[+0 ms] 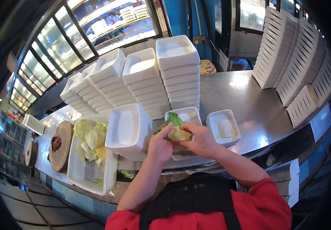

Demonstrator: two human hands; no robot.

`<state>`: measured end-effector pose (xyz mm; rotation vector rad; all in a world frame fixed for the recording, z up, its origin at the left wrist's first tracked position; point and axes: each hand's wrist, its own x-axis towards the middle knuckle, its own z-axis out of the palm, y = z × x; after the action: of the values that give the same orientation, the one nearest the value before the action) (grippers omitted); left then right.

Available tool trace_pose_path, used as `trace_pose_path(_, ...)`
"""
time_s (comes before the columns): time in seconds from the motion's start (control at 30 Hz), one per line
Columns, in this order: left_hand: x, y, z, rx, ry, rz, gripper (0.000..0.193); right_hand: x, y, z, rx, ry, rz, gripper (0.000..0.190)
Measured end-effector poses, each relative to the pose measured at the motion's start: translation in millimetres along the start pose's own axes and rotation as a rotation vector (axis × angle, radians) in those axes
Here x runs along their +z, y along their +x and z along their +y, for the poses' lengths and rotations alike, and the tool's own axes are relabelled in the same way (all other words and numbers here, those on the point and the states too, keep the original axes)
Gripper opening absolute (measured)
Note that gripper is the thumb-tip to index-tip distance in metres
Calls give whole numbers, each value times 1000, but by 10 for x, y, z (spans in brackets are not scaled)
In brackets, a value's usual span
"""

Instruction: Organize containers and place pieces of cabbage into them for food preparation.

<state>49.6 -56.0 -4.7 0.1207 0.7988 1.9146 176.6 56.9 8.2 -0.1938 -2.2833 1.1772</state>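
Between my left hand (163, 143) and my right hand (201, 139) is a bundle of cabbage leaves (179, 133), pale and frilly with a dark green leaf (174, 119) at its top. Both hands grip it over a square white dish (189, 113). A smaller-looking white dish (232, 142) to the right holds a piece of pale cabbage (226, 129). Left of my hands stands a stack of deep white dishes (123, 147), its top one without food. Further left, a large white tub (108, 175) holds loose cabbage leaves (93, 138).
Tall stacks of white dishes (182, 72) line the steel counter's (228, 95) far side. More leaning stacks (271, 49) stand at right. A round wooden chopping block (63, 149) with dark meat (56, 143) on it lies left of the tub. Glass windows (67, 37) rise behind.
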Motion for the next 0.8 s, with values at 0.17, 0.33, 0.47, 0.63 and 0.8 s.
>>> trace_pose_path(0.17,56,55,39,8,28,236,30,-298,-51,109,109,150,-136,34)
trace_pose_path(0.33,247,-184,120,347,295,244,21,-521,119,149,451,377,-8,28)
trace_pose_path(0.47,380,-319,179,637,431,180,17,-171,232,320,452,268,-55,28)
trace_pose_path(0.63,328,-331,356,814,558,237,18,191,402,192,271,-427,-47,32)
trace_pose_path(0.8,235,-377,415,919,575,207,19,62,261,260,-66,-834,120,36)
